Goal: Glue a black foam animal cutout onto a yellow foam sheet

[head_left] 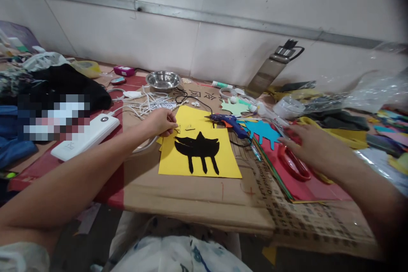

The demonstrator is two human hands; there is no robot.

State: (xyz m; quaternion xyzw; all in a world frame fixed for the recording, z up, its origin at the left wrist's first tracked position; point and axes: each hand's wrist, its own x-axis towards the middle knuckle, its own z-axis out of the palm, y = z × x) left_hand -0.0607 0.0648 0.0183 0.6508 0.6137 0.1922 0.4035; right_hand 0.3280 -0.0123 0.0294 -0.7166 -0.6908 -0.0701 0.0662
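Observation:
On a yellow paper sheet (172, 165) lies a black paper cutout (199, 149) with a pointed top and three legs. At the sheet's upper left edge is my left hand (163, 122), its fingertips pinched beside small yellow scraps; whatever is in the pinch is too small to name. My right hand (307, 142) is at the right, closed around part of the red-handled scissors (298, 165), over red paper (306, 189). Fingers partly hide the scissors. Between the hands rests a blue glue gun (231, 123), nozzle pointing left, next to a blue paper cutout (263, 133).
A white power bank (85, 138) with a cable lies at left. Behind stand a metal bowl (163, 80) and a tilted-looking water bottle (270, 70). White paper strips (153, 101) and a pale green cutout (235, 107) lie on the cardboard (191, 195). Plastic wrap (360, 93) is piled at right.

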